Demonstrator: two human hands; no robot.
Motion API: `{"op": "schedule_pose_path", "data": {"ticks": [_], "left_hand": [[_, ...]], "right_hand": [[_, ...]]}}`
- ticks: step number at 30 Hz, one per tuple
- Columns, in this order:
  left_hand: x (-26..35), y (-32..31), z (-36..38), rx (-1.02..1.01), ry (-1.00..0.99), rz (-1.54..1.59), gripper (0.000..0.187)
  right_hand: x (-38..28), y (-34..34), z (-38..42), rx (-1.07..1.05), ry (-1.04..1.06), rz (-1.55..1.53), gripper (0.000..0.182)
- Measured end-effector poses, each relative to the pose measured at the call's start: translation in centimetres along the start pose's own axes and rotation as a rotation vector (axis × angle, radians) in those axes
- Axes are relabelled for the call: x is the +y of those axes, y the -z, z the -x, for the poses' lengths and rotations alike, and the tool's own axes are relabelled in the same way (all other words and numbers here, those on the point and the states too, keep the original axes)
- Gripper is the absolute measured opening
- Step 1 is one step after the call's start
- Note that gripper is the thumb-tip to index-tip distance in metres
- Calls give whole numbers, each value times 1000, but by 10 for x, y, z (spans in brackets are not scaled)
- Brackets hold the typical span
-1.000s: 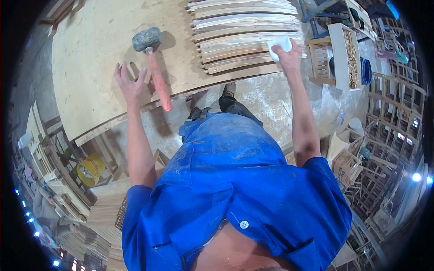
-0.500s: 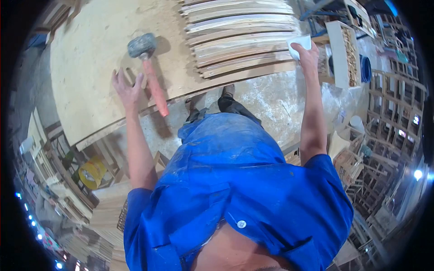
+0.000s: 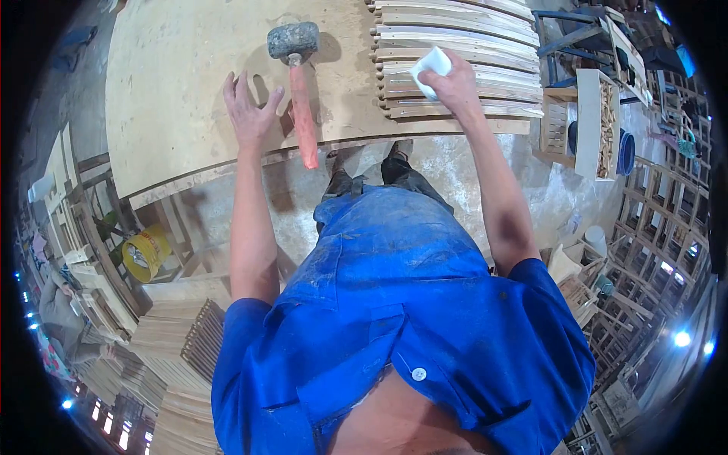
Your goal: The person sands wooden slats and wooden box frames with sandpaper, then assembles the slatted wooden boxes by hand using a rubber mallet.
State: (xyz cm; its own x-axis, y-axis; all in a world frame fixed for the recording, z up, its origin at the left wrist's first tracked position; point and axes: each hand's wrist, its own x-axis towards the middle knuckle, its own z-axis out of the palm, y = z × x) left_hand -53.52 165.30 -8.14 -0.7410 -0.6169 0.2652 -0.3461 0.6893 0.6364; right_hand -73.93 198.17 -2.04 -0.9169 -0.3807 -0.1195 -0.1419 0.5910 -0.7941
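Observation:
My left hand (image 3: 252, 114) is open just above the plywood tabletop (image 3: 178, 91), its fingers spread and nothing in them. To its right lies a mallet with a dark, worn head (image 3: 293, 40) and a reddish handle (image 3: 302, 114), the handle's end jutting past the table edge. My right hand (image 3: 457, 85) is closed around a smooth white object (image 3: 432, 70), whose kind I cannot tell. Both are over the near left part of a row of wooden slats (image 3: 455, 36), laid side by side with rounded pegs at their left ends.
Right of the table stands a long box (image 3: 595, 125) full of small wooden pieces, beside a blue tub (image 3: 626, 153). A yellow bucket (image 3: 146, 254) and stacked slats (image 3: 171, 334) are at the lower left. Wooden frames (image 3: 660, 220) fill the right. Another person (image 3: 64, 315) is at the far left.
My right hand has moved left with the white object, from the slats' right ends to over their near left part. My left hand stays open beside the mallet. The view has shifted slightly.

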Motion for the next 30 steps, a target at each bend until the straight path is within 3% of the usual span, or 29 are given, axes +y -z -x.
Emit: {"op": "schedule_pose_path", "data": {"ticks": [4,6,10,19,24,26,27,30], "left_hand": [[-1,-2,0,1,-10,-20,78],[-2,-3,1,1,-14,-11,78],[-7,-5,1,13,-49,-69,77],[-3,-8,-1,-12,-25,-79,79],[-8,-7,0,-20,12,-36,79],[-6,-5,1,-10,16,-72,79],[-3,-4,1,-11,7,-41,79],[-7,-5,-2,-4,-19,-13,80]], "right_hand": [[25,41,0,97,-41,-35,42],[39,68,-1,139,-110,7,49],[85,123,-7,243,-127,17,40],[143,212,-21,483,-280,208,41],[108,171,-9,390,-281,-66,42],[85,126,-4,262,-143,-260,40],[74,104,-4,213,-103,-127,40],[14,30,-1,76,-48,-177,46]]}}
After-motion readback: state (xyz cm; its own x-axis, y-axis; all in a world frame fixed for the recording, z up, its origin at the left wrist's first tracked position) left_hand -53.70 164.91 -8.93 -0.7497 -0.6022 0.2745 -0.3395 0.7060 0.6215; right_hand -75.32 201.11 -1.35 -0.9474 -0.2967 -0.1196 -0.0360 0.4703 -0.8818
